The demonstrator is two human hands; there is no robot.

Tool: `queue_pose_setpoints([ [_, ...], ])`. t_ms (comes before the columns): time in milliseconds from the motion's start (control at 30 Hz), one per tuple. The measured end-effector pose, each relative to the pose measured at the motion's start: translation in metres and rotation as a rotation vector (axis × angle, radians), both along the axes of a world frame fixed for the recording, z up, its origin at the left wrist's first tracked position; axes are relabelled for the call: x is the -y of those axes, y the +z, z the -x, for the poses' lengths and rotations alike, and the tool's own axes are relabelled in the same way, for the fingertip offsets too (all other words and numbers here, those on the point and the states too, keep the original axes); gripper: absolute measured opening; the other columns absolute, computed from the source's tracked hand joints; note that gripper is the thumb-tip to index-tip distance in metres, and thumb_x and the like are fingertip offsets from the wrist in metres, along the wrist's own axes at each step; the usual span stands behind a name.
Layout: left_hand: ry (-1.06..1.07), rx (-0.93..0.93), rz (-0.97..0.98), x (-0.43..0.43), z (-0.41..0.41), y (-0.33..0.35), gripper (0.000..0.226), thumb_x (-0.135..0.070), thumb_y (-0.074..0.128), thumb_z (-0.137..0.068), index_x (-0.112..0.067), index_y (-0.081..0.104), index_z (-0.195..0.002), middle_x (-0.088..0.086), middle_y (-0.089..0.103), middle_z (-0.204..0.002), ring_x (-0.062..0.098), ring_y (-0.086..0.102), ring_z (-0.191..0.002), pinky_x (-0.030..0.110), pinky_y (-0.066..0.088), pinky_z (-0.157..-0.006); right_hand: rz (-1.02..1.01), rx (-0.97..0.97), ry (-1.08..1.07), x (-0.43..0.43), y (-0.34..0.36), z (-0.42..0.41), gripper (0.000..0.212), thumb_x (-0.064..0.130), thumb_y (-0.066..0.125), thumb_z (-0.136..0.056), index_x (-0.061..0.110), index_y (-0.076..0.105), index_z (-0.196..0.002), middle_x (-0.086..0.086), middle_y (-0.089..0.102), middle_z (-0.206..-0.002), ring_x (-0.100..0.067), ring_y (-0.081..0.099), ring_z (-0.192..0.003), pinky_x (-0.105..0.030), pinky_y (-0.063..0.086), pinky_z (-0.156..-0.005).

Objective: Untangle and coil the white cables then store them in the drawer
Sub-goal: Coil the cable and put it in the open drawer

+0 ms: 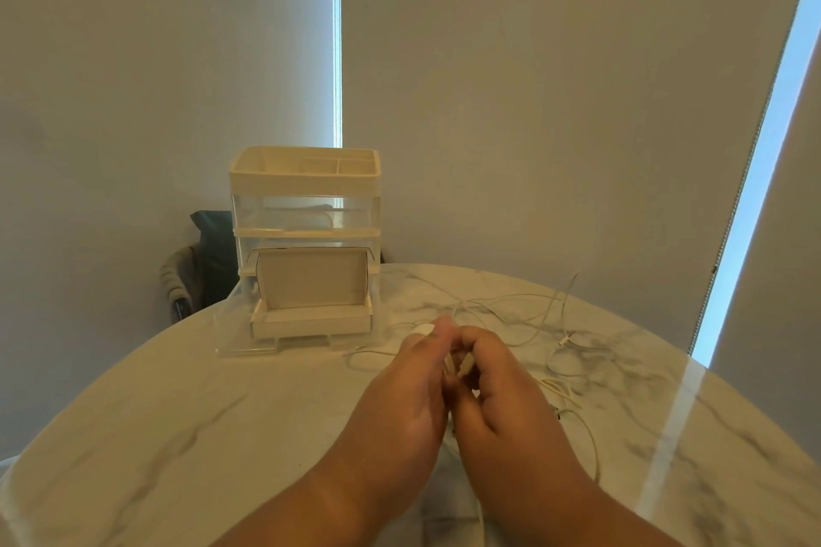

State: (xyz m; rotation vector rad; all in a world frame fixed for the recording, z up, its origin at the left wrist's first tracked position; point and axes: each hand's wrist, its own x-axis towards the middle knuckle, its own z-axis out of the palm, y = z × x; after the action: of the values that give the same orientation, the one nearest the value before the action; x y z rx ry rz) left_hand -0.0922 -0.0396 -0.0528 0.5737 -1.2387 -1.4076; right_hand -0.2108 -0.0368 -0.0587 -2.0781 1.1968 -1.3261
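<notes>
Holding a cable [465, 363] between them, our left hand [400, 386] and right hand [500, 389] are both curled round it. Remaining cables [564, 341] sprawl beyond and right of the hands; the open drawer [240, 349] sits ahead-left. We judge hard pulling would tighten knots.

The thin white tangled cables [563, 341] are sprawling in loose loops across the marble tabletop [177, 413], just right of the drawer. The clear plastic bottom drawer [275, 347] is sitting pulled open, holding an open cardboard box [311, 280].
</notes>
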Motion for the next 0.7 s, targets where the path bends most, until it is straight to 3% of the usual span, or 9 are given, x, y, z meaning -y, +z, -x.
queue_pose_setpoints([
  [100,0.084,0.019,-0.004,0.002,-0.001,0.001,0.053,-0.064,0.065,-0.073,-0.022,0.073,-0.104,0.023,0.063,-0.123,0.024,0.062,-0.118,0.040,0.043,-0.103,0.014,0.028,0.013,0.000,0.001,0.000,0.042,0.008,0.056,-0.095,0.048,0.057,-0.110,0.019,0.065,-0.095,-0.006,0.063,-0.090,-0.014,0.046,-0.071],
  [167,0.089,0.061,0.015,0.001,-0.001,0.006,0.063,-0.062,0.056,-0.084,-0.010,0.065,-0.119,0.024,0.062,-0.124,0.029,0.060,-0.121,0.048,0.040,-0.109,0.003,0.052,0.042,-0.001,0.004,0.000,0.048,0.007,0.059,-0.094,0.052,0.057,-0.113,0.017,0.068,-0.095,-0.009,0.064,-0.084,-0.014,0.046,-0.068],
  [233,0.042,-0.016,-0.056,0.003,-0.003,0.008,0.062,-0.051,0.050,-0.092,0.001,0.059,-0.125,0.031,0.059,-0.125,0.033,0.058,-0.122,0.045,0.041,-0.110,0.010,0.059,0.042,-0.001,0.007,0.004,0.050,0.009,0.065,-0.091,0.054,0.060,-0.111,0.016,0.070,-0.092,-0.009,0.065,-0.078,-0.014,0.047,-0.067],
  [367,-0.147,-0.042,-0.092,-0.002,-0.005,0.012,0.063,-0.043,0.041,-0.088,0.007,0.058,-0.123,0.024,0.065,-0.106,0.025,0.065,-0.103,0.028,0.052,-0.089,-0.018,0.187,0.028,-0.001,0.013,0.011,0.040,0.011,0.080,-0.078,0.045,0.069,-0.097,0.007,0.071,-0.079,-0.010,0.066,-0.068,-0.032,0.055,-0.063],
  [467,-0.146,-0.017,-0.133,-0.001,-0.006,0.010,0.058,-0.039,0.043,-0.089,0.007,0.061,-0.119,0.020,0.068,-0.103,0.023,0.068,-0.097,0.028,0.054,-0.086,-0.045,0.226,0.042,-0.001,0.015,0.013,0.036,0.008,0.084,-0.073,0.038,0.071,-0.088,0.002,0.071,-0.076,-0.018,0.066,-0.070,-0.039,0.058,-0.066],
  [567,-0.012,0.011,-0.145,0.004,-0.007,0.006,0.026,-0.023,0.053,-0.091,-0.007,0.069,-0.105,0.020,0.066,-0.107,0.039,0.065,-0.101,0.044,0.052,-0.094,-0.002,0.168,0.047,-0.001,0.015,0.013,0.029,0.010,0.086,-0.069,0.034,0.072,-0.081,0.006,0.067,-0.081,-0.007,0.064,-0.074,-0.024,0.054,-0.066],
  [633,-0.014,-0.028,-0.232,0.005,-0.004,0.003,0.030,-0.014,0.045,-0.098,0.004,0.066,-0.109,0.027,0.066,-0.112,0.038,0.067,-0.103,0.045,0.048,-0.099,-0.007,0.145,0.034,-0.001,0.016,0.013,0.028,0.008,0.087,-0.065,0.030,0.073,-0.076,0.009,0.058,-0.088,-0.001,0.062,-0.079,-0.012,0.050,-0.065],
  [700,-0.077,-0.014,-0.314,0.006,-0.005,0.002,0.036,-0.011,0.040,-0.101,0.015,0.059,-0.118,0.033,0.065,-0.116,0.039,0.066,-0.107,0.042,0.048,-0.098,-0.080,0.176,0.057,0.000,0.016,0.015,0.025,0.006,0.090,-0.062,0.022,0.073,-0.071,0.010,0.052,-0.091,-0.001,0.061,-0.075,-0.016,0.054,-0.062],
])
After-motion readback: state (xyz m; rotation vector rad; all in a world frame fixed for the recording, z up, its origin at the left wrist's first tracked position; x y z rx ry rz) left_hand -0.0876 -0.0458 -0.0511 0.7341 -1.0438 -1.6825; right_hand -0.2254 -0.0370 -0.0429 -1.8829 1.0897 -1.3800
